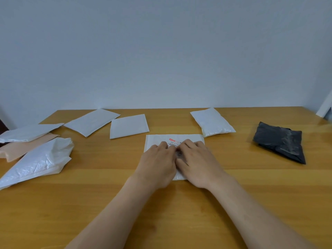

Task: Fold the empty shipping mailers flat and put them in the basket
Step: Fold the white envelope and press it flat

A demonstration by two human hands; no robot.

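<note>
A pale wall (161, 51) fills the upper half of the view. Below it a wooden worktop (107, 203) runs the full width and carries all the mailers.

The largest, a crumpled mailer (39, 162), white and creased, lies at the near left, its end hanging past the frame edge. Just behind it a peach mailer (23, 147) lies flat, and a flat mailer (27, 132), white, rests on top of that at the far left. A long mailer (91, 121), also white, lies aslant near the back edge. Beside it, to its right, a square mailer (128, 125) lies flat. A black mailer (280, 141), rumpled and folded over, sits well apart on the right. A puffy mailer (212, 122), white and bulging, lies right of centre towards the back, its near corner just beside the labelled mailer (194, 139).

That labelled mailer lies flat in the middle of the worktop, mostly covered by both hands. The left hand (158, 159) and right hand (197, 159) rest palm down on it side by side, touching each other, fingers spread forward and only slightly bent, pressing rather than gripping. Between the fingertips a label (173, 141) with a red strip and a barcode shows.
</note>
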